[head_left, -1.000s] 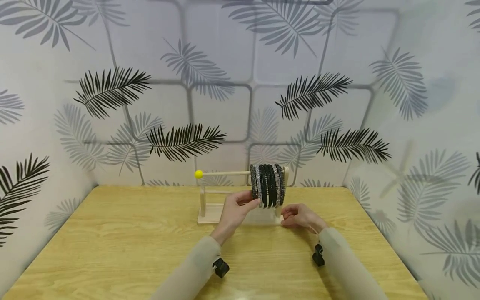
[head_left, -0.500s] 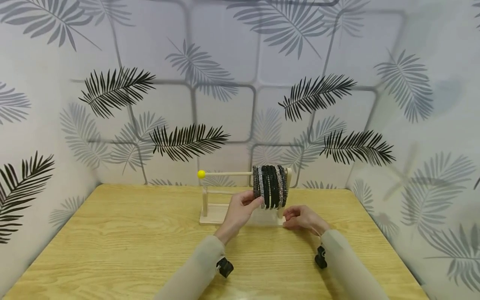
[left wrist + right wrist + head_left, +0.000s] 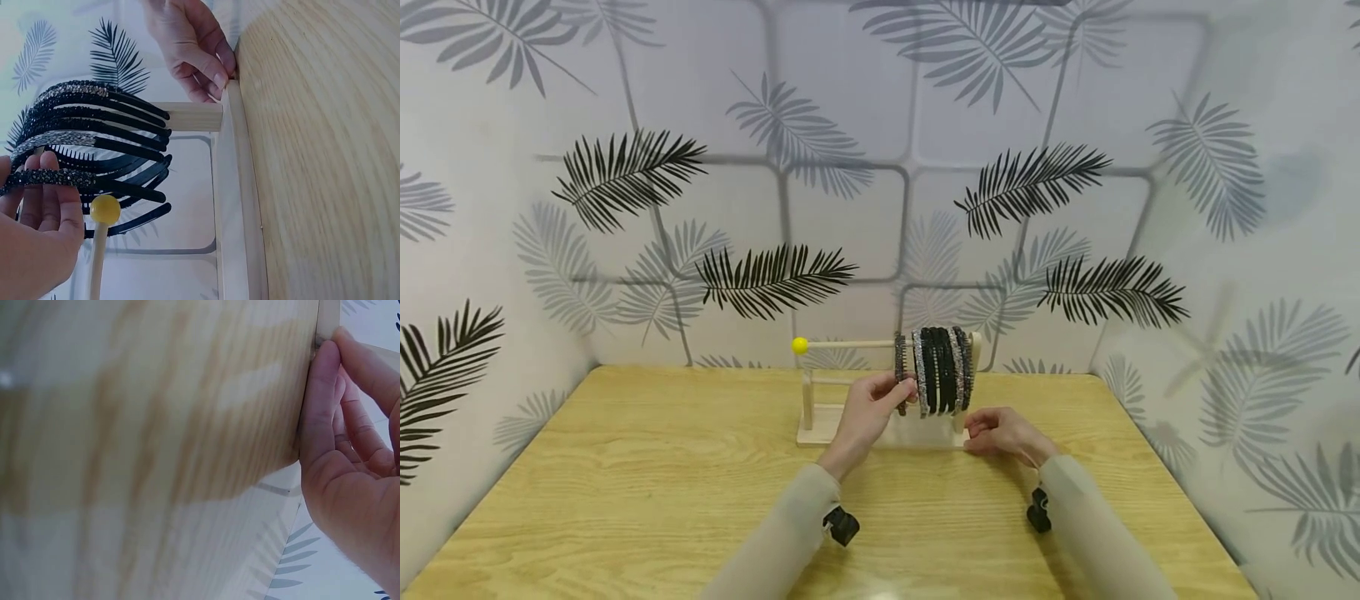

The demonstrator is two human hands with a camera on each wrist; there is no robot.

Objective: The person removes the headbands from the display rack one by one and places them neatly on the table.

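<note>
A pale yellow wood-grain counter [image 3: 647,500] fills the lower part of the head view, its side edges spreading toward the front, where a small glare shows near the front edge. Behind and on both sides rise whitish walls [image 3: 842,208] printed with grey and black leaves and, at the back, rounded grey line frames; they meet the counter along its back edge.

A wooden rack [image 3: 910,433] stands near that back edge, a little right of its middle, with a yellow ball [image 3: 800,345] on the left end of its upper bar. Dark, sparkling headbands [image 3: 940,371] hang bunched toward the bar's right end. Just left of them, apart from the bunch, the left hand [image 3: 868,410] pinches one headband [image 3: 900,358]. Toward the back right corner, the right hand [image 3: 1003,433], fingers bent, pinches the right end of the rack's base.
</note>
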